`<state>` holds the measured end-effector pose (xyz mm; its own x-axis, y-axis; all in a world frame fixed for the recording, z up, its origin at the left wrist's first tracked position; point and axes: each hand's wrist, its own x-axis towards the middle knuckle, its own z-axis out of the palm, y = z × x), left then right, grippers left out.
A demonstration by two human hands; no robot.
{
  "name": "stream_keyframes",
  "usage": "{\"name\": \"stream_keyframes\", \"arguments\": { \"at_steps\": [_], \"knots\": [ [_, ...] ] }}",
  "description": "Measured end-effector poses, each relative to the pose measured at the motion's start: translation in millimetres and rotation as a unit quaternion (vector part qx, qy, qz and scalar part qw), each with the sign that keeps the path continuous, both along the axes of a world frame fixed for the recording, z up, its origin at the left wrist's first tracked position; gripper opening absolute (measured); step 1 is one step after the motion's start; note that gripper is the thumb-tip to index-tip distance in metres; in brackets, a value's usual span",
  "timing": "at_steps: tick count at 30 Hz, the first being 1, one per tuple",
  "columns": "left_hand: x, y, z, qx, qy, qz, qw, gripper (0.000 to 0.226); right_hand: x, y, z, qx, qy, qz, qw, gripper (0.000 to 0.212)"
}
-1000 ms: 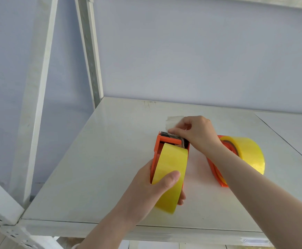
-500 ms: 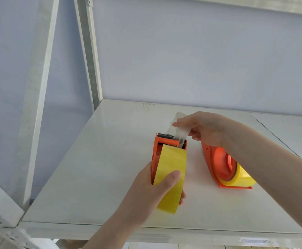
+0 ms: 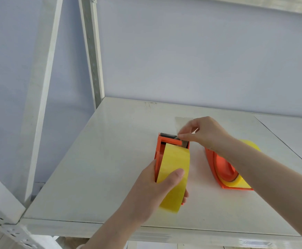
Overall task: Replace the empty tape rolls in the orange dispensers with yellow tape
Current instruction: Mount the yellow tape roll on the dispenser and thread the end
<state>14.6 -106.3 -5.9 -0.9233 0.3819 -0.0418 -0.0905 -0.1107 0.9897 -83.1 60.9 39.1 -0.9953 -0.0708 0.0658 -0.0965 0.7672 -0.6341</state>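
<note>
**Two hands at an orange tape dispenser on a white shelf**

Two orange dispensers sit on the white shelf [image 3: 96, 159], each loaded with a roll of yellow tape. The near dispenser [image 3: 160, 150] stands just below the centre of the view, its toothed metal blade [image 3: 168, 135] at the 12 o'clock end. The left hand [image 3: 155, 193] comes in from 6 o'clock and wraps around this dispenser and its yellow roll [image 3: 173, 169]: the thumb lies flat across the face of the roll, and the fingertips show on the far side near the bottom. The right hand [image 3: 205, 133] reaches in from 4 o'clock, thumb and forefinger pinched closed on the free end of tape [image 3: 181, 123], a pale, see-through strip that rises from the blade toward 12 o'clock. The second dispenser [image 3: 222, 169] rests at 3 o'clock of the first, just apart from it and partly hidden under the right forearm; its yellow roll [image 3: 241, 182] shows at both ends. A perforated metal upright [image 3: 92, 51] stands at 11 o'clock.
</note>
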Motion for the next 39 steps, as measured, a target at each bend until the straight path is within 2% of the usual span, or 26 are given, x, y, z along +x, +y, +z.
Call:
{"name": "stream_keyframes", "arguments": {
  "at_steps": [4,8,10,12,13,15,19,22,25,27,32,39],
  "knots": [
    [-1,-1,-2,-0.008,-0.007,-0.007,1.0,0.04,-4,-9,-10,-0.051,0.026,-0.005,0.998,0.006],
    [0,-3,-5,-0.013,0.001,-0.01,1.0,0.034,-7,-14,-4,-0.136,-0.069,-0.008,0.988,0.008],
    [0,-2,-5,-0.011,0.001,-0.006,1.0,0.033,-15,-14,6,-0.178,-0.141,-0.047,0.973,0.008],
    [0,-2,-4,-0.008,-0.003,-0.001,1.0,0.036,-25,-9,22,-0.236,-0.161,-0.097,0.954,0.013],
    [0,-2,-4,-0.004,-0.007,0.002,1.0,0.037,-30,-5,31,-0.231,-0.147,-0.12,0.954,0.014],
    [0,-2,-2,0.003,-0.015,0.007,1.0,0.04,-35,5,45,-0.156,-0.093,-0.144,0.973,0.013],
    [-2,-3,2,0.001,-0.016,0.016,1.0,0.042,-29,24,44,-0.026,-0.015,-0.068,0.997,0.042],
    [-5,-5,10,0.014,-0.011,0.022,1.0,0.04,-26,30,28,0.095,0.022,-0.013,0.995,0.063],
    [-8,-7,22,0.012,0.01,0.025,1.0,0.036,-28,29,19,0.168,0.097,0.036,0.98,0.07],
    [-11,-10,32,0.007,0.034,0.023,0.999,0.033,-32,26,19,0.172,0.144,0.062,0.973,0.071],
    [-16,-19,55,0.013,0.071,0.014,0.997,0.027,-46,26,31,0.111,0.226,0.084,0.964,0.068],
    [-20,-24,84,0.016,0.107,-0.002,0.994,0.03,-59,19,47,0.06,0.253,0.078,0.962,0.049]
  ]
}}
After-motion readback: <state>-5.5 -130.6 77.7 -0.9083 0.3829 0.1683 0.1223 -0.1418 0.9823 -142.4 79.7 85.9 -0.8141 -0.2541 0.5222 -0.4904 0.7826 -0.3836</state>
